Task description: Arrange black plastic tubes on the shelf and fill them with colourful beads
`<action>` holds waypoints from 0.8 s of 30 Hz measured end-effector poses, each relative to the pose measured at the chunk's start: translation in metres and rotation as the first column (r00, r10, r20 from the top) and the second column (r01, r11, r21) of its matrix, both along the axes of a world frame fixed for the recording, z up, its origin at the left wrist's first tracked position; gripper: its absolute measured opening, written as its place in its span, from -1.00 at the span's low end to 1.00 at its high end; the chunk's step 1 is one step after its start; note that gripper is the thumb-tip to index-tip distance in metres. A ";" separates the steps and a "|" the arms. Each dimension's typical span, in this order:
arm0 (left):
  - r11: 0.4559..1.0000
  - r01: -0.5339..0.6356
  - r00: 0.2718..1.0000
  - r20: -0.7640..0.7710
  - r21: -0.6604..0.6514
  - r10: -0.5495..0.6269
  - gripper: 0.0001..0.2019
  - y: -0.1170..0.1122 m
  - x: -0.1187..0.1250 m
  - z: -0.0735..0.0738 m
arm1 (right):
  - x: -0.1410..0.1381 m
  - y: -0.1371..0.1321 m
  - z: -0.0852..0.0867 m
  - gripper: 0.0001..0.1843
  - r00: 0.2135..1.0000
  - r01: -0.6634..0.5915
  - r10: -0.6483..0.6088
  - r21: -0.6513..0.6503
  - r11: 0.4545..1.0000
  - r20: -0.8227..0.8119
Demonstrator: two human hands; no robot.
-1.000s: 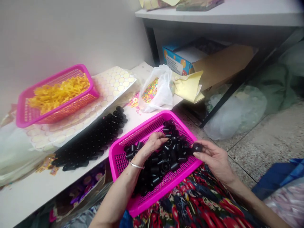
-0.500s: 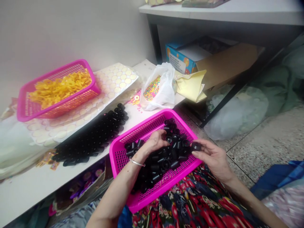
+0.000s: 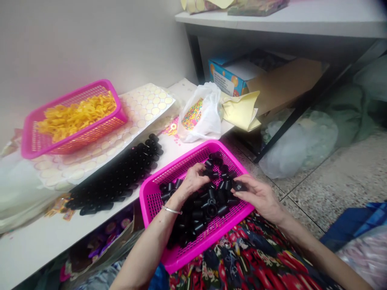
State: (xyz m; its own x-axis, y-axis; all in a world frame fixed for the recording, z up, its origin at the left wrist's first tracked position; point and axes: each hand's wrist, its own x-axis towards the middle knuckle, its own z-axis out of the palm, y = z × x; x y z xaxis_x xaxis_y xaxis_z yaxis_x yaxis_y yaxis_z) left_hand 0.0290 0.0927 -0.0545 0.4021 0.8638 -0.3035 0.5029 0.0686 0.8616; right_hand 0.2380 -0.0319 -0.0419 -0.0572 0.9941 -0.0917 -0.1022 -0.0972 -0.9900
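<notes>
A pink mesh basket (image 3: 151, 197) rests on my lap and holds a heap of small black plastic caps (image 3: 199, 209). My left hand (image 3: 192, 181) reaches into the heap with its fingers curled round one black cap near the far side. My right hand (image 3: 258, 195) comes over the basket's right rim and pinches a black cap (image 3: 237, 186) between thumb and fingers. A thin silver bangle (image 3: 173, 210) sits on my left wrist.
On the white board to the left lie rows of stacked black caps (image 3: 121, 177), a sheet of round stickers (image 3: 145, 108) and a second pink basket (image 3: 33, 141) of yellow rings. A white bag of coloured beads (image 3: 199, 114), yellow paper and cartons stand behind.
My right hand has moved left with its cap, from outside the rim to over the heap. My left hand has shifted slightly toward the far side of the basket.
</notes>
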 end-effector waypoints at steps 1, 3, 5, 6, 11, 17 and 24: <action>1.000 0.010 1.000 0.010 -0.004 -0.009 -0.79 0.000 -0.001 0.001 | -0.002 0.002 0.000 -0.66 1.000 -0.006 0.006 -0.005 1.000 0.007; 0.998 0.048 0.999 0.013 0.038 -0.049 -0.79 -0.001 -0.002 0.004 | -0.006 0.007 0.003 -0.64 0.997 -0.004 0.003 0.007 1.000 0.072; 0.985 0.115 0.993 -0.010 0.126 -0.115 -0.79 -0.003 -0.003 0.008 | -0.010 0.014 0.007 -0.66 0.982 0.001 -0.013 0.065 0.998 0.187; 0.974 0.155 0.988 -0.027 0.168 -0.152 -0.79 -0.003 -0.003 0.010 | -0.012 0.018 0.009 -0.69 0.968 -0.008 -0.019 0.110 0.994 0.249; 0.951 0.207 0.978 -0.062 0.230 -0.197 -0.68 -0.010 -0.002 0.019 | -0.019 0.038 0.016 -0.76 0.913 -0.082 -0.039 0.278 0.957 0.405; 0.973 0.200 0.963 0.162 0.115 -0.217 -0.65 -0.018 -0.004 0.027 | -0.024 0.049 0.016 -0.78 0.932 -0.090 -0.016 0.274 0.957 0.363; 0.986 0.152 0.945 0.301 -0.068 -0.125 -0.62 -0.021 -0.009 0.035 | -0.021 0.045 0.012 -0.77 0.957 -0.123 0.050 0.241 0.963 0.286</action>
